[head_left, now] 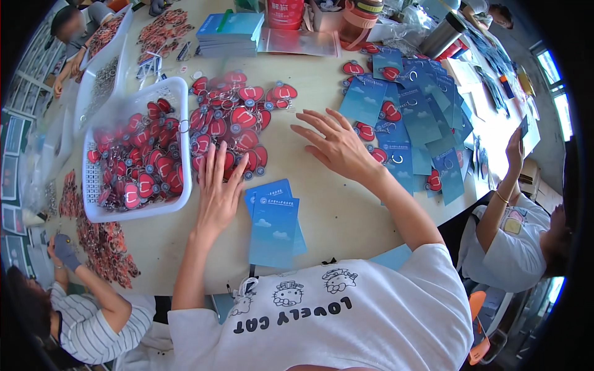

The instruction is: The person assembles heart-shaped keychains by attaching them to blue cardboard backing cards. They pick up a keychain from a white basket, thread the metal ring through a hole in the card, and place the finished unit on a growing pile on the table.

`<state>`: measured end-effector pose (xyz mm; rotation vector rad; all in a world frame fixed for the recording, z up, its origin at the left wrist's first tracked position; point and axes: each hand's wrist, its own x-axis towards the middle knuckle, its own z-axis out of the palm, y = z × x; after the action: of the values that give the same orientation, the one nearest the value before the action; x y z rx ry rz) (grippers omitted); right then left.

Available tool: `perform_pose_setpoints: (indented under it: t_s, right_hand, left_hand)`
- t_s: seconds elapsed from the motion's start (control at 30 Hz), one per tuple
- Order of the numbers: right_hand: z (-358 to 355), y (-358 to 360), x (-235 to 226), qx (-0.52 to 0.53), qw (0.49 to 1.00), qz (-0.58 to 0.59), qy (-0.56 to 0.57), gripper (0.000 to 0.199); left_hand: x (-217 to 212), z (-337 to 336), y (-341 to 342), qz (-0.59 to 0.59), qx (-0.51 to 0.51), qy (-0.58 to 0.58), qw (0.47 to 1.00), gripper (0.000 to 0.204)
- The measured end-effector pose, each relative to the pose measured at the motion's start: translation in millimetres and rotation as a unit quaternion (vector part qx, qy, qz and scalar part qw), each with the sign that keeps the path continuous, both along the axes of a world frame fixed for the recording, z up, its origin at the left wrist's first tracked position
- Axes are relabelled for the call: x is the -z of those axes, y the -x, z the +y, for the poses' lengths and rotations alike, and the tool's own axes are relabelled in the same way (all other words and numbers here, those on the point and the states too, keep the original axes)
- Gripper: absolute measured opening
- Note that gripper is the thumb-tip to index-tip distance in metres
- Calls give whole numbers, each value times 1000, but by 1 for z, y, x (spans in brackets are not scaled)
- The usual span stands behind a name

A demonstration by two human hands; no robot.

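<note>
White plastic basket (179, 99) on my left is packed with glossy red keychains (139, 170), and a loose pile of keychains (238, 117) sits right beside it on the table (334, 216). My left hand (218, 191) lies flat, fingers spread, tips touching that pile. My right hand (334, 145) is open too, hovering near the pile. 2 blue cards (275, 222) lie stacked between my arms, flat rectangles.

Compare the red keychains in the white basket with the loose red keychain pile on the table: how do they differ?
The keychains in the white basket are walled in by the basket's sides; the loose pile spreads flat on the bare table. The left hand rests its fingertips on the loose pile's edge; no hand touches the basket ones. Both are red, heart-like charms with metal rings.
</note>
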<state>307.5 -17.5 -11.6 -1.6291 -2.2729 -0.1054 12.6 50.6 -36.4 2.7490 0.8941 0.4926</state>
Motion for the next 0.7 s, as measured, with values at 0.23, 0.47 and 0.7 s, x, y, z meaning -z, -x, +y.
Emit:
perform_pose_setpoints:
  t_s: [0.23, 0.47, 0.7]
  right_hand:
    - [129, 24, -32, -129, 982, 106, -91, 34]
    - [237, 79, 28, -162, 973, 166, 0, 35]
    - [208, 33, 30, -123, 984, 130, 16, 36]
  left_hand:
    - [-6, 9, -21, 12, -25, -32, 999, 60]
    - [-5, 14, -24, 7, -26, -36, 999, 55]
    - [-1, 31, -44, 9, 19, -59, 998, 55]
